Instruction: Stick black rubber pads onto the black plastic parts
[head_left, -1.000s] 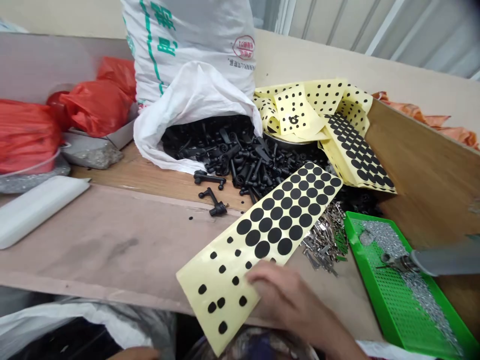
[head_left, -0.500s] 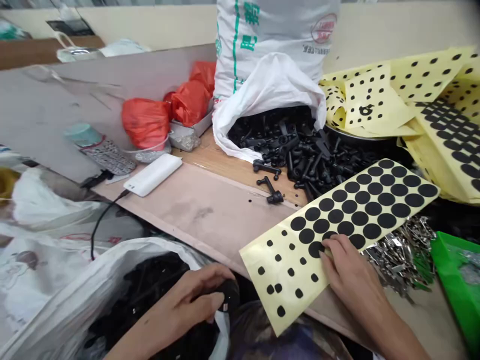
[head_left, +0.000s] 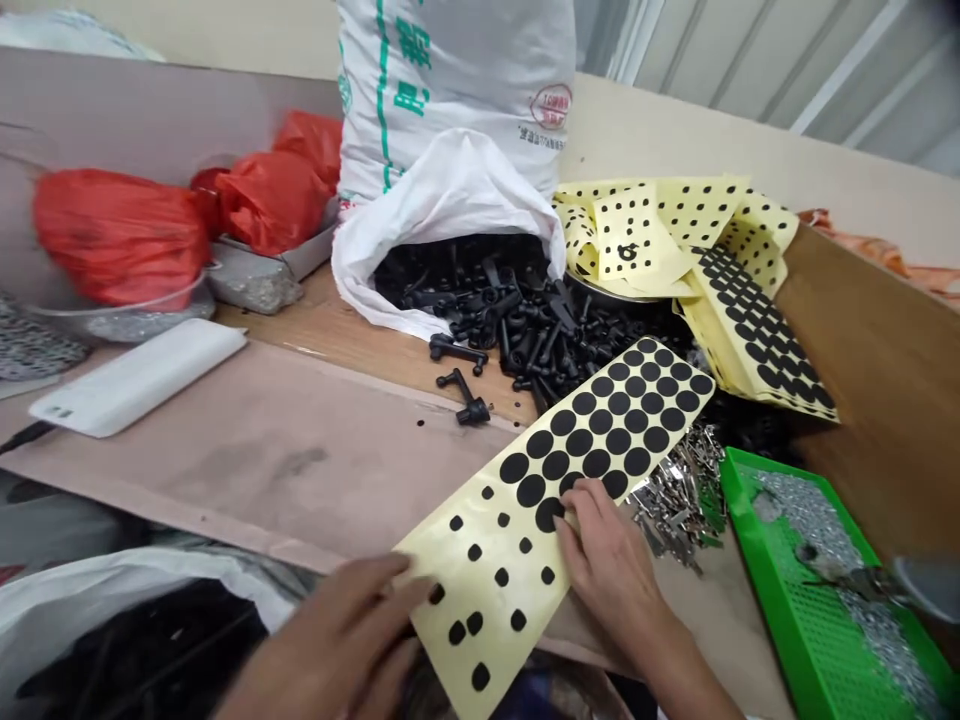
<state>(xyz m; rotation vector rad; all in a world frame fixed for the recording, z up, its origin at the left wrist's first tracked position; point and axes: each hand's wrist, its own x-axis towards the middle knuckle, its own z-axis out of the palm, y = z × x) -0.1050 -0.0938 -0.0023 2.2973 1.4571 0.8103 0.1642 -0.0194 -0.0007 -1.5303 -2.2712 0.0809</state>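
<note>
A yellow backing sheet (head_left: 450,555) lies at a slant across the bench front, with rows of black round stickers (head_left: 619,441) on its upper part and small black spots on its lower part. My right hand (head_left: 611,570) rests on its right edge, thumb and fingers closed together at a sticker beside the bare area. At the lower left edge of the sheet is my left hand (head_left: 337,640), fingers bent and smeared by motion; anything inside it is hidden.
Black crank-like plastic parts (head_left: 517,320) spill from a white woven sack (head_left: 450,200). Metal clips (head_left: 686,490) lie right of the sheet, near a green tray (head_left: 780,590). A white power bank (head_left: 142,375) and red bags (head_left: 120,235) are left. An open bag (head_left: 135,640) of black parts sits lower left.
My left hand has come from above the open bag, where it held a black rounded part, to the sheet's lower left edge. The view has swung right; my right hand keeps its place on the sheet.
</note>
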